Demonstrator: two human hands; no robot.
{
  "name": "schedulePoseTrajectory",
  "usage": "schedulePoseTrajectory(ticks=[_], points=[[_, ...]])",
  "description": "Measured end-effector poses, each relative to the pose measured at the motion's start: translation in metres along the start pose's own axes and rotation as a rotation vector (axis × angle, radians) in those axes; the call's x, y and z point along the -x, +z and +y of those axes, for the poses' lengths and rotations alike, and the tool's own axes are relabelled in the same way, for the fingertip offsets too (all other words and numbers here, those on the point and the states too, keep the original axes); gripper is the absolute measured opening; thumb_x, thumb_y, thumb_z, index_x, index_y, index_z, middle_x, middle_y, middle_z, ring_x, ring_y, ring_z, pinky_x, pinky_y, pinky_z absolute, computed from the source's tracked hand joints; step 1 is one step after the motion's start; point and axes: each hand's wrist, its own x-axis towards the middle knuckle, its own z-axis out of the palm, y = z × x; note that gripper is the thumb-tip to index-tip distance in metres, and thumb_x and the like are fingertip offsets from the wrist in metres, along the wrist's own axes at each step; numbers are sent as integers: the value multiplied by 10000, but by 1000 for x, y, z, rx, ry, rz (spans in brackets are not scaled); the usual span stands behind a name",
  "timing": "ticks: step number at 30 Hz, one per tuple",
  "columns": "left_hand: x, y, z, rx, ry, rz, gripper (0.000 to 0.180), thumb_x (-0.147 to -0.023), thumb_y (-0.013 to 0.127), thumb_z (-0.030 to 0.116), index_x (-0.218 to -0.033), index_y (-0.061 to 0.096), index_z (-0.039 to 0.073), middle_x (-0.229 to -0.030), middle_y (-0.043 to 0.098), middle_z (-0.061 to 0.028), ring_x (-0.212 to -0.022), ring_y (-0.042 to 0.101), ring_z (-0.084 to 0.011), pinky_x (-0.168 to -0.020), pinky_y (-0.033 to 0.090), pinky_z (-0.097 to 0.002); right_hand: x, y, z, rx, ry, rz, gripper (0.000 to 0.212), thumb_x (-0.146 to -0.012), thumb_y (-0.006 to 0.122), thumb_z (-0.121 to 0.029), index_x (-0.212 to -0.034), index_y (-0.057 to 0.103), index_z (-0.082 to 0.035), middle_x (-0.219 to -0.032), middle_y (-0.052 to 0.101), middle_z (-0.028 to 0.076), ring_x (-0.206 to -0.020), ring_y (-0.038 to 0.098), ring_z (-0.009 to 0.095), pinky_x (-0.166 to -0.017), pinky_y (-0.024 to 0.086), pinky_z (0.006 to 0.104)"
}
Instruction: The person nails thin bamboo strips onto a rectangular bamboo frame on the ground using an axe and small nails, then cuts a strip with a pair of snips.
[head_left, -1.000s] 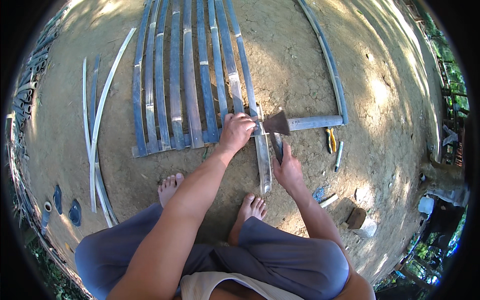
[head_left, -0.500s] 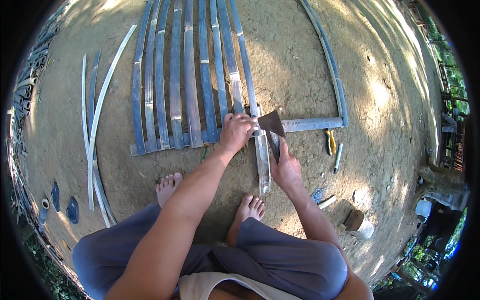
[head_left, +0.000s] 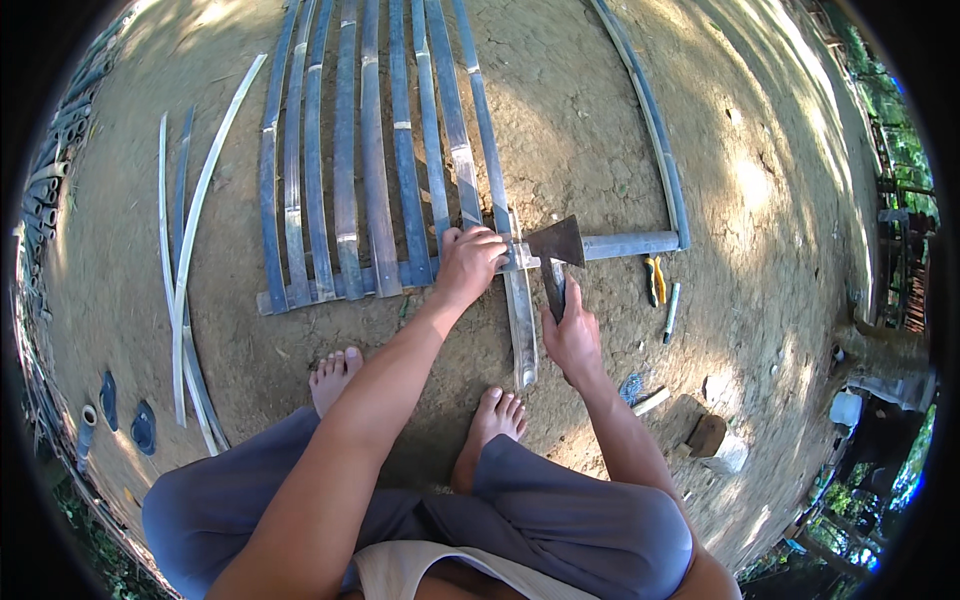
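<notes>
My right hand [head_left: 573, 338] grips the dark handle of a hatchet [head_left: 557, 243]. Its rusty, flared metal head is held over the crossbar, just right of my left hand. My left hand [head_left: 470, 265] is closed, fingers pressed together, where the rightmost bamboo slats [head_left: 486, 130] meet the bamboo crossbar [head_left: 630, 243]. Whatever its fingertips pinch is hidden. Under that joint lies a split bamboo piece [head_left: 522, 335], pointing toward me between my hands. Several more bluish-grey bamboo slats run side by side from the crossbar toward the far edge.
Loose bamboo strips [head_left: 180, 290] lie on the dirt at left, near a pair of flip-flops [head_left: 143, 427]. At right are yellow-handled pliers [head_left: 655, 281], a marker [head_left: 671, 313], a small heap of nails [head_left: 630, 388] and a block [head_left: 708, 437]. A long bamboo side piece [head_left: 655, 130] stretches away.
The hatchet head has shifted slightly right, away from my left hand, and turned a little. My left hand stays at the same joint. The whole view has moved slightly.
</notes>
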Motion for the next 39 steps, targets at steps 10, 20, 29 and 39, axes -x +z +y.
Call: schedulePoseTrajectory(ticks=[10,20,29,39], points=[[-141,-4,-27,-79,295,33,173,-1020,664,182,-1062,789,70,-1074,788,-115,-1090,716,-271,-994,539,-430,1,18,19,-16,69,-5,673,-958,649,-190,-1527,355,15,-806,703,328,-756,703,534,-685,572,603],[-161,42,-41,-232,131,-428,408,-1084,522,432,-944,716,101,-741,734,-130,-768,733,-334,-955,536,-444,6,22,30,16,43,3,684,-948,668,-163,-1524,350,25,-787,707,300,-690,706,506,-618,572,583],[-167,34,-34,-234,21,-551,467,-1082,451,466,-998,751,119,-735,725,-172,-792,749,-357,-950,546,-496,1,-3,6,14,62,-55,670,-959,678,-157,-1530,368,7,-821,716,312,-734,724,506,-625,587,571],[-166,36,-35,-278,62,-568,476,-1077,415,420,-838,708,132,-645,671,-124,-656,703,-294,-857,566,-481,-2,4,-25,155,-39,-44,607,-1008,667,-154,-1520,382,3,-853,721,323,-769,732,514,-637,589,566]])
